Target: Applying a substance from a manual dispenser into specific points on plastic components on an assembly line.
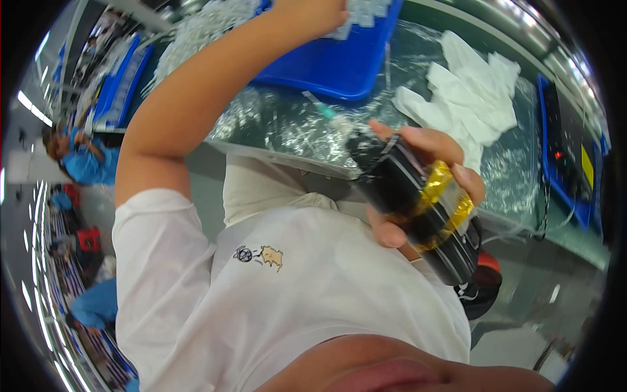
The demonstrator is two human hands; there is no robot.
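Observation:
My right hand is wrapped round a thick black handheld tool banded with shiny yellow tape. It is held tilted over the near edge of the table. At its upper end, clear wrapping surrounds the nose, and a thin teal and whitish tip points toward a blue tray. My left arm reaches across to the far part of that tray. There my left hand is cut off by the picture's top edge, beside several small clear plastic pieces. Its fingers are mostly hidden.
A heap of white strand-like parts lies left of the tray. Crumpled white cloth rests on the plastic-covered table. At the right stands a blue tray with a black device. People in blue sit farther left.

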